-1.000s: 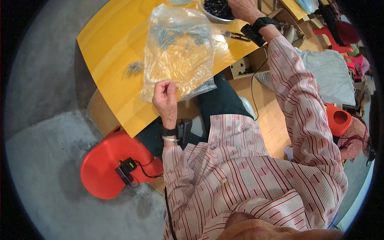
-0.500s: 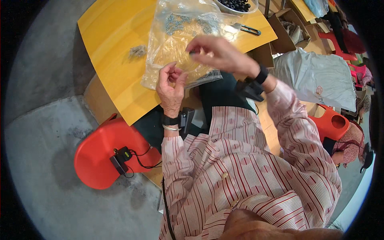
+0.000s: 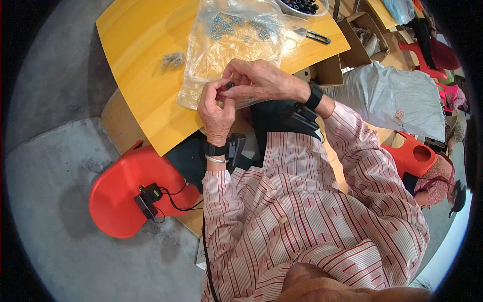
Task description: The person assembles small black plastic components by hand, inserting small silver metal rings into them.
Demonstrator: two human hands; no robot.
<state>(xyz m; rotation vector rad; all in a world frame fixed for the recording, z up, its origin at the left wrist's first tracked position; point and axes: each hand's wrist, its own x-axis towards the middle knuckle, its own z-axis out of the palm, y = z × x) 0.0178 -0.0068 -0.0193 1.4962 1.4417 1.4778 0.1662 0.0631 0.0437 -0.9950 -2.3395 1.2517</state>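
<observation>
My left hand [image 3: 216,111] and my right hand [image 3: 262,81] meet over the near edge of a yellow table. Between their fingertips is a small round black part [image 3: 230,85], pinched by my right thumb and fingers. The fingers of my left hand are curled against it; anything else within them is hidden. Beneath and beyond the hands, a clear plastic bag [image 3: 204,63] lies flat, with many small bluish metal pieces [image 3: 221,27] on it. At the far edge, a white bowl [image 3: 322,8] holds black ring-like parts [image 3: 301,5].
A black-handled cutter [image 3: 318,37] lies right of the bag; a greyish tuft [image 3: 173,59] lies left on the table [image 3: 136,45]. A red stool [image 3: 121,201] with a cabled device [image 3: 149,198] stands left. Cardboard boxes [image 3: 329,70] and a white sack [image 3: 387,95] are at right.
My right hand has come down and left with the small black part, meeting my left hand. My left hand has stayed nearly in place.
</observation>
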